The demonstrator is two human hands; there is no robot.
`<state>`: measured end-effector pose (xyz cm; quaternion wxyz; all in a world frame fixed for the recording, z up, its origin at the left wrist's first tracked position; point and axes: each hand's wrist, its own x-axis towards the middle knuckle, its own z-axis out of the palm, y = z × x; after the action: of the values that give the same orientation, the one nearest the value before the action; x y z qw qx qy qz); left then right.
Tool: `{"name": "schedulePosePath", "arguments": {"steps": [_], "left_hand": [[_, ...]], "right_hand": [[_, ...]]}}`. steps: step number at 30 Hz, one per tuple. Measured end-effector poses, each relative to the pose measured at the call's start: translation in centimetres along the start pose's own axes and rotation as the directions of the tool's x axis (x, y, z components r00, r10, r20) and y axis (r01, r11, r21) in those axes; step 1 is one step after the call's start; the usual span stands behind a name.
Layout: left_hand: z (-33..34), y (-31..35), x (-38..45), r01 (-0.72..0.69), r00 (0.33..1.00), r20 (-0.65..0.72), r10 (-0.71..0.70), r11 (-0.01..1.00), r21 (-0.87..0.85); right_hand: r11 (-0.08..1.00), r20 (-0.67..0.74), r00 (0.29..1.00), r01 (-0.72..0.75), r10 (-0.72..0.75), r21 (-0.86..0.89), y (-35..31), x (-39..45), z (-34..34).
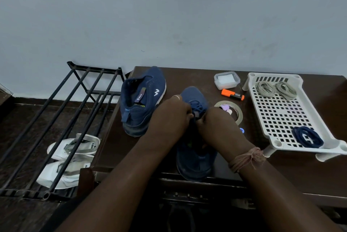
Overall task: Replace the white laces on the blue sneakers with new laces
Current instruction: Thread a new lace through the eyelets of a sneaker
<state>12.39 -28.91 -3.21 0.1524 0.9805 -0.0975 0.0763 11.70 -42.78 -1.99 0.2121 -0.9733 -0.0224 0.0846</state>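
Note:
A blue sneaker (pixel 195 98) lies toe-away on the dark table (pixel 206 74) in front of me, with a blue lace (pixel 197 107) threaded through its upper eyelets. My left hand (pixel 171 117) and my right hand (pixel 214 121) meet over its tongue, fingers curled and pinching the lace. What lies under my hands is hidden. The second blue sneaker (pixel 140 100) stands to the left with no lace showing. In the white perforated tray (pixel 277 111) at the right lie two coiled pale laces (pixel 276 89) and a coiled dark blue lace (pixel 308 137).
An orange highlighter (pixel 232 95), a small clear lidded box (pixel 226 80) and a roll of tape (pixel 232 111) lie behind my right hand. Left of the table stands a black metal shoe rack (pixel 62 122) with white shoes (pixel 71 156) beneath it. A wall is close behind.

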Motion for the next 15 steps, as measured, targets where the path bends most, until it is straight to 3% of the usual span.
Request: {"name": "schedulePosePath", "arguments": {"steps": [8,15], "left_hand": [[1.8,0.3,0.3,0.119,0.987,-0.106,-0.123,0.992,-0.047],[1.6,0.1,0.4,0.127,0.98,0.159,-0.122,0.992,-0.019]], "right_hand": [[1.0,-0.003,1.0,0.021,-0.021,-0.017,-0.1,-0.3,-0.1],[0.993,0.116,0.992,0.07,-0.058,-0.099,-0.8,-0.9,-1.4]]}}
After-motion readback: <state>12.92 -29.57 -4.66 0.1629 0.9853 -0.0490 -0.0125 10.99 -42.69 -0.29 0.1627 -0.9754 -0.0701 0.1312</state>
